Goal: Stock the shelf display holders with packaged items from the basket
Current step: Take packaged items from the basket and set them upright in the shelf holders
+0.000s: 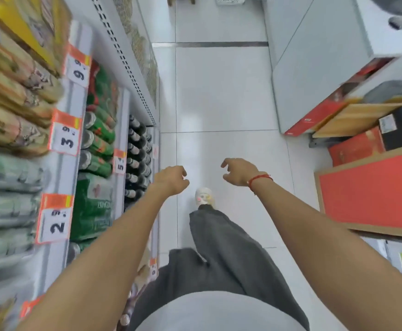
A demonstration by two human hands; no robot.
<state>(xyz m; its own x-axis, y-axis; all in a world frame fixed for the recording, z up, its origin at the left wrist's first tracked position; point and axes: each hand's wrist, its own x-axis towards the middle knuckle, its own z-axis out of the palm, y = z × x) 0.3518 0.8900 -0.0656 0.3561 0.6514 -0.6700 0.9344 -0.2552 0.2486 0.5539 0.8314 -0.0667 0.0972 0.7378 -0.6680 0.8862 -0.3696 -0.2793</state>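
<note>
**Walking the aisle, nothing carried yet**

On the left, a shelf (70, 130) is seen, filled with green cans (99, 139) and dark bottles (137, 158) behind orange price tags (66, 137). The left hand (171, 179) is held out over the white floor (219, 91), its fingers loosely curled and nothing gripped. The right hand (239, 174), with a red string (259, 179) at the wrist, is likewise relaxed and empty. Cardboard boxes (372, 192) are stacked at the right. No basket or packaged item is visible. The step is judged to be an approach; next, the basket must be found and reached.

white tiled floor (223, 91), stocked shelves (75, 130)
</note>
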